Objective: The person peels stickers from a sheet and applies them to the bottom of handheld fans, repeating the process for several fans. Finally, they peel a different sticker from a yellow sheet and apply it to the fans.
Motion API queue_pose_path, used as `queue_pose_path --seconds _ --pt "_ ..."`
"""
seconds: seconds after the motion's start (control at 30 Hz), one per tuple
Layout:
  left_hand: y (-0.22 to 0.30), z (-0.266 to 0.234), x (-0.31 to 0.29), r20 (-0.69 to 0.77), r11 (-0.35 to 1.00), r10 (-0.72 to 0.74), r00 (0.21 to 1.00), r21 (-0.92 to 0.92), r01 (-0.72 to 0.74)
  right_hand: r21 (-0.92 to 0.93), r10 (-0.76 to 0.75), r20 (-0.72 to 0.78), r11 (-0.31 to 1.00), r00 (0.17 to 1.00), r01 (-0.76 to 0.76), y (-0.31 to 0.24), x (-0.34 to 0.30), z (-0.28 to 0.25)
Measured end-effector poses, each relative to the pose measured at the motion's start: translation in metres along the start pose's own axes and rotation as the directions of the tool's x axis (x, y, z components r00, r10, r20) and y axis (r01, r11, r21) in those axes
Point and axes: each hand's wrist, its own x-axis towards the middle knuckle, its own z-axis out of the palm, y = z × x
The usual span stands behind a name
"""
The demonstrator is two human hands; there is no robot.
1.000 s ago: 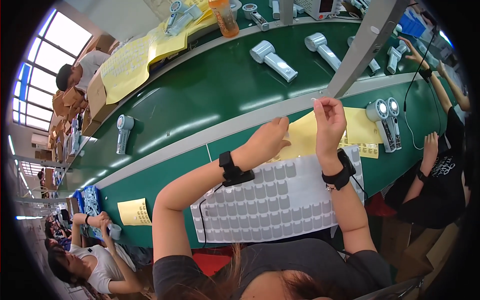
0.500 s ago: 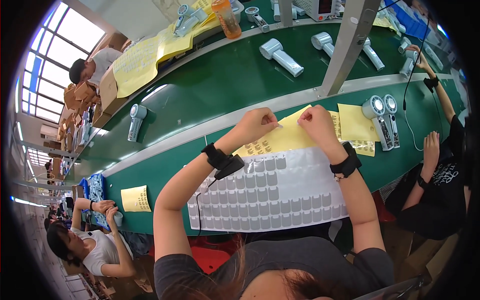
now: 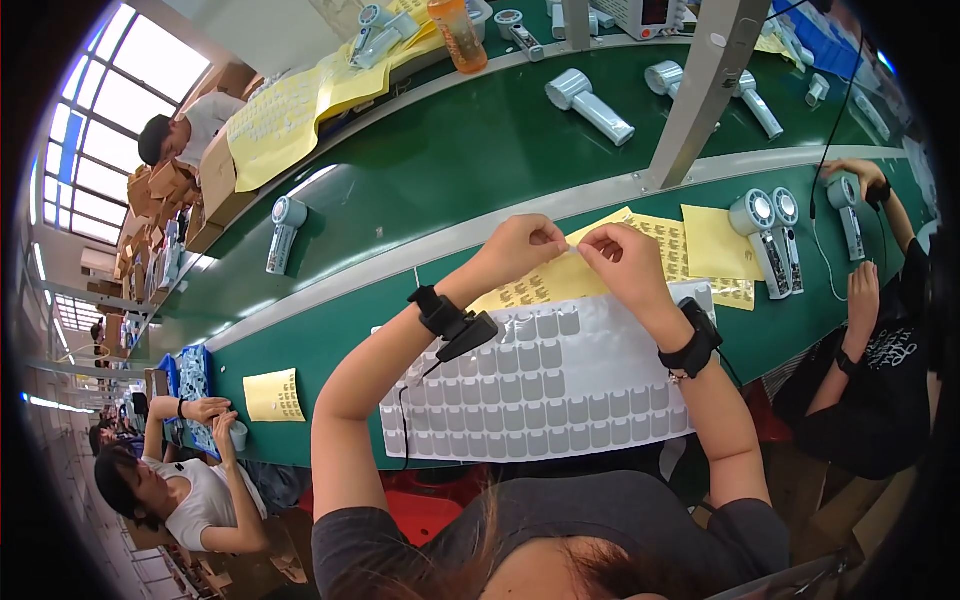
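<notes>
My left hand (image 3: 524,246) and my right hand (image 3: 622,262) meet fingertip to fingertip above the table. The fingers of both are pinched, with a tiny pale piece (image 3: 571,250) between them, too small to name. Below them lie yellow sheets (image 3: 600,285) printed with small dark marks. Closer to me, a white sheet (image 3: 625,345) carries rows of grey, tab-shaped stickers (image 3: 530,387); its upper rows are partly bare. Each wrist wears a black strap with a small device.
Light-blue handheld fans (image 3: 590,105) lie on the green belt (image 3: 400,190) beyond a metal rail. Two more fans (image 3: 768,240) rest right of a yellow sheet (image 3: 722,243). A metal post (image 3: 700,100) rises ahead. Co-workers sit left and right; a fan (image 3: 846,215) lies by the right one.
My hands have come together, the right moving left to meet the left. Fans on the belt have shifted right. The right co-worker's hand has come back from the belt, and a fan now lies there.
</notes>
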Motion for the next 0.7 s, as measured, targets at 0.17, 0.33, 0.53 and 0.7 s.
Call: queue_pose_path --seconds 0.17,0.33,0.53,0.7 --pt "0.007 -0.006 -0.008 0.017 0.965 -0.089 0.996 -0.247 0.091 0.267 0.124 0.069 0.954 0.99 -0.138 -0.009 0.004 0.003" --pt "0.008 -0.015 -0.033 -0.128 0.999 0.003 0.992 -0.039 -0.008 0.28 0.107 0.123 0.95 0.987 -0.138 -0.016 0.01 0.008" --pt "-0.02 -0.056 -0.086 -0.376 0.931 0.167 0.912 0.364 -0.021 -0.067 -0.029 0.305 0.996 0.952 0.052 -0.014 0.017 0.027" --pt "-0.089 -0.153 -0.126 -0.709 0.645 0.324 0.626 0.65 0.402 -0.26 -0.13 0.314 0.941 0.94 0.217 -0.006 0.019 0.047"
